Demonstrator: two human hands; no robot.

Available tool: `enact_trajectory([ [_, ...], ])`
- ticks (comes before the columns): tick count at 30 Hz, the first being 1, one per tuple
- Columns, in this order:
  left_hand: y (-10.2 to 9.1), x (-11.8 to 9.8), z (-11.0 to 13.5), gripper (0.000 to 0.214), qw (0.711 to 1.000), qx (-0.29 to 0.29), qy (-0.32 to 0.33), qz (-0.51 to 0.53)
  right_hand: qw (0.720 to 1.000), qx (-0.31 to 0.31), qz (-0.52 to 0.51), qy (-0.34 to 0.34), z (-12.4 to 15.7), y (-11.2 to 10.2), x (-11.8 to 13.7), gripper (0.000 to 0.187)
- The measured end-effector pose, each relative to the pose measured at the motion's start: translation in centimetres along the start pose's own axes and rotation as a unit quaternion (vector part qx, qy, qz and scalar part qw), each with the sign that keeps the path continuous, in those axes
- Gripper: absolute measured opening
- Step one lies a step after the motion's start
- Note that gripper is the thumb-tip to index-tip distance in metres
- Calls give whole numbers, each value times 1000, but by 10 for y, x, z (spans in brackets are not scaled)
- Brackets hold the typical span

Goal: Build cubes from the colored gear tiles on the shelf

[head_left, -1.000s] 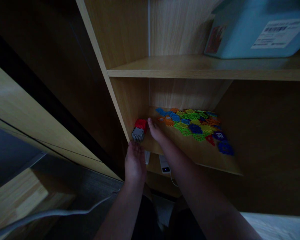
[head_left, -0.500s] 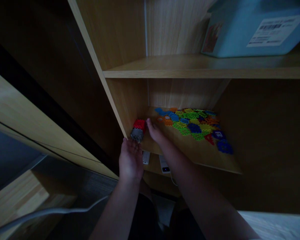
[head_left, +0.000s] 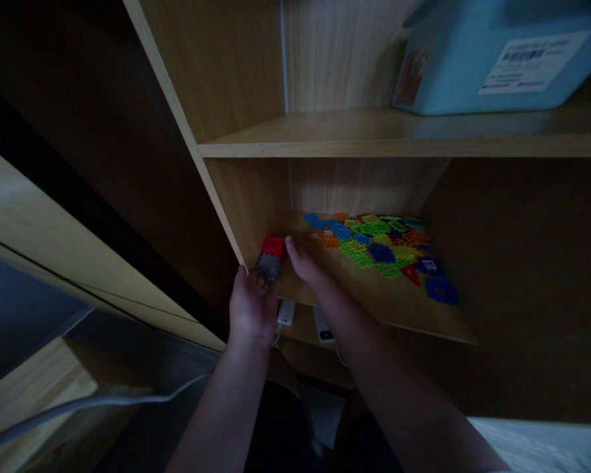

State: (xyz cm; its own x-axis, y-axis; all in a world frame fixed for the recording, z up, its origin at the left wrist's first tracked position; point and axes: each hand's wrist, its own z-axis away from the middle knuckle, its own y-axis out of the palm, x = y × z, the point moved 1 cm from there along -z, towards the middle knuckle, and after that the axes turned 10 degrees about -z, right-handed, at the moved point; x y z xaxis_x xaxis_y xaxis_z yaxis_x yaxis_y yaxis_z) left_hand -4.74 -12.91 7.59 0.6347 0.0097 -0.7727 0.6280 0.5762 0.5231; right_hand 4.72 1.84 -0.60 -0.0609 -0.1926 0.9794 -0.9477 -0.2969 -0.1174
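A stack of interlocking plastic toy pieces, red at the back (head_left: 274, 246) and grey at the front (head_left: 268, 264), sits on the lower shelf against the left side panel. My left hand (head_left: 253, 302) is palm up at the shelf's front edge, its fingertips at the grey end; whether they press on it is hard to see. On the stack's right side, my right hand (head_left: 299, 257) lies with fingers stretched forward, close against the red part. Neither hand is wrapped around the stack. Flat coloured interlocking pieces (head_left: 381, 253) cover the shelf further right.
A light blue plastic bin (head_left: 453, 72) with a label stands on the upper shelf (head_left: 325, 138). Below the lower shelf lie a white power strip (head_left: 286, 312) and a white device (head_left: 324, 325) with a cable. A grey cable (head_left: 128, 399) runs at the lower left.
My right hand has come closer to the red part, and my left fingertips sit nearer the grey end. The camera view has shifted slightly. The flat pieces stay put.
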Motion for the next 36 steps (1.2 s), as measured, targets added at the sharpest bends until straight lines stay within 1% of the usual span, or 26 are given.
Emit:
enact_trajectory([
  [3,1,-2,-1,34,1000,-4,-5,8,1000,16,-13,19,-1,0,-1,110],
  [7,0,-4,4,40,1000,-18,-23,4,999,11,-31,-20,-2,-1,0,111],
  [10,-10,1,14,44,999,-26,-36,-23,999,-19,-20,-42,2,3,2,112],
  [12,-22,8,23,47,997,-40,-41,-42,998,-45,2,-54,7,11,5,113],
  [15,-49,26,34,48,997,-28,-41,-66,993,-101,25,-50,12,28,8,112],
  [17,-71,40,41,48,996,-9,-36,-83,989,-143,21,-34,12,40,9,111],
  [19,-93,53,46,50,994,24,-22,-105,985,-169,21,-26,9,51,10,111],
  [23,-133,73,50,51,991,8,-37,-130,983,-179,2,-29,2,63,9,113],
  [26,-155,82,49,53,989,-5,-54,-135,983,-180,-32,-23,0,67,5,115],
  [28,-166,87,47,52,988,-11,-71,-137,984,-172,-46,-13,-1,67,3,116],
  [31,-176,92,45,49,986,-10,-98,-133,986,-156,-49,0,-2,66,3,116],
  [34,-179,95,44,48,986,2,-98,-133,986,-160,-51,14,2,62,5,113],
  [36,-178,95,45,51,986,18,-84,-144,981,-183,-58,19,9,57,4,106],
])
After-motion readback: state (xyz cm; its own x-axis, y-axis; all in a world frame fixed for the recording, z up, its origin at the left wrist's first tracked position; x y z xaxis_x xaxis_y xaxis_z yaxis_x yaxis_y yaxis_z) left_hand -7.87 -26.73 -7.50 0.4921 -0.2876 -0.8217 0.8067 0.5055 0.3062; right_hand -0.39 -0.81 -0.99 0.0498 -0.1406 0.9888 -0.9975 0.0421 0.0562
